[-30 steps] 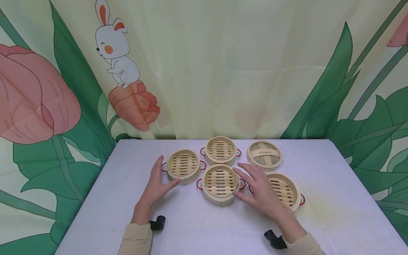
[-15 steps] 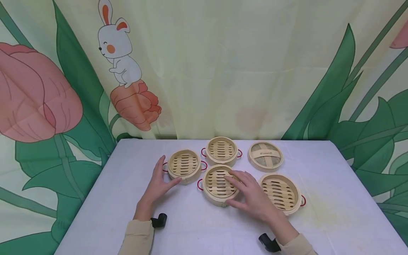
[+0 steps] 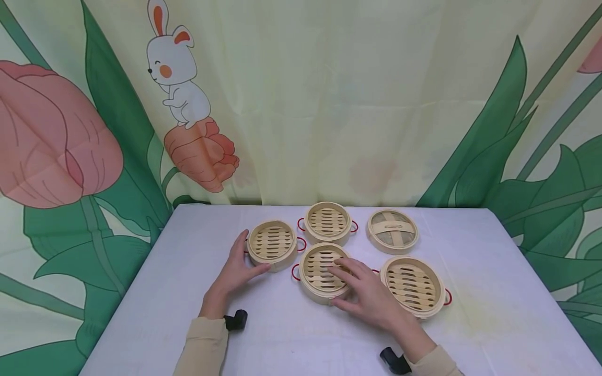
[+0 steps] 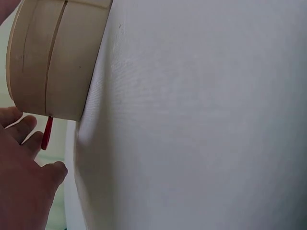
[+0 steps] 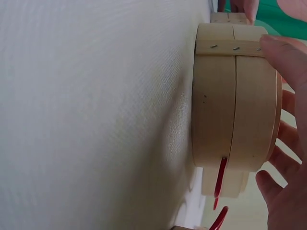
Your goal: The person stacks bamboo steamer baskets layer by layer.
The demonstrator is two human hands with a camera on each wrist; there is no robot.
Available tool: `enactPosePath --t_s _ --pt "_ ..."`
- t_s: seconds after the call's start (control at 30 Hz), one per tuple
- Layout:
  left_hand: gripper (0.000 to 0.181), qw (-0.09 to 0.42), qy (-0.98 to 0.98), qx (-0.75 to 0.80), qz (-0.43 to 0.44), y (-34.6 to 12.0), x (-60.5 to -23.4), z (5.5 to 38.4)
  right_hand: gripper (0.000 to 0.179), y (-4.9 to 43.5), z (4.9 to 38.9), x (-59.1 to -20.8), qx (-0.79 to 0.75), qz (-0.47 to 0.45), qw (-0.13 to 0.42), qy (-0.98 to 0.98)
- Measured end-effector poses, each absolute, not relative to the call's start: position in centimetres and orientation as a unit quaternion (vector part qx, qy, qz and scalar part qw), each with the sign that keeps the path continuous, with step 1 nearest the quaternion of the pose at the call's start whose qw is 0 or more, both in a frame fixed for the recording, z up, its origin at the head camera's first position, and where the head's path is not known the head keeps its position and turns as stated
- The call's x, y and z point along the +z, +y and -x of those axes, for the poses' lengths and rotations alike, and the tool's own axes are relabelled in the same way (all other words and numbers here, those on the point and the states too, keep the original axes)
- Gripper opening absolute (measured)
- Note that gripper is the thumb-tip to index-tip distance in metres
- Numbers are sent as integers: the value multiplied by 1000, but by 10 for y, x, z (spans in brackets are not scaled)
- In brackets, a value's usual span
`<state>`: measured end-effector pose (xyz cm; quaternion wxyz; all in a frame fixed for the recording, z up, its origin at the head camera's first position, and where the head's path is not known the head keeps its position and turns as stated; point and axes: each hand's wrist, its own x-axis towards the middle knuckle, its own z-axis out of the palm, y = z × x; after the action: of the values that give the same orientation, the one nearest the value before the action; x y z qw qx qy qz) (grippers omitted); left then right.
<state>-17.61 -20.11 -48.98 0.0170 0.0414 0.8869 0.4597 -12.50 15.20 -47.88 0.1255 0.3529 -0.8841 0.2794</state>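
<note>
Several round bamboo steamer baskets with slatted floors and red side handles stand on the white table. My left hand [image 3: 239,266] spans the left steamer basket [image 3: 271,242], fingers by its left side and thumb at its front. In the left wrist view, relaxed fingers [image 4: 21,128] lie close to the red handle [image 4: 47,133]. My right hand [image 3: 367,292] holds the front middle steamer basket [image 3: 317,271] at its right edge. The thumb [image 5: 287,56] touches the wall near the stapled band; the other fingers reach over the rim. That basket's right handle is hidden in the head view.
Behind the front middle basket stands the rear basket [image 3: 327,221]. A lid [image 3: 392,231] with crossed bamboo strips lies at the back right, and another basket [image 3: 411,284] stands right of my right hand. A printed curtain [image 3: 329,104] hangs behind the table [image 3: 489,250].
My right hand has moved left and slightly toward me, from the front middle basket's right side onto its rim. The left hand stays by the left basket; the baskets keep their places.
</note>
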Motion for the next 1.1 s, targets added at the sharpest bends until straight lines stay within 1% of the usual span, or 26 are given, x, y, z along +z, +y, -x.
enactPosePath --t_s 0.43,0.77,1.1 --pt "120 28 884 464 -50 -201 -491 183 57 152 128 -485 275 -379 146 -871" --pt "120 37 884 463 -43 -202 -491 184 37 152 128 -485 262 -376 153 -876" --pt "121 38 883 466 -40 -202 -492 184 29 152 129 -486 267 -382 160 -870"
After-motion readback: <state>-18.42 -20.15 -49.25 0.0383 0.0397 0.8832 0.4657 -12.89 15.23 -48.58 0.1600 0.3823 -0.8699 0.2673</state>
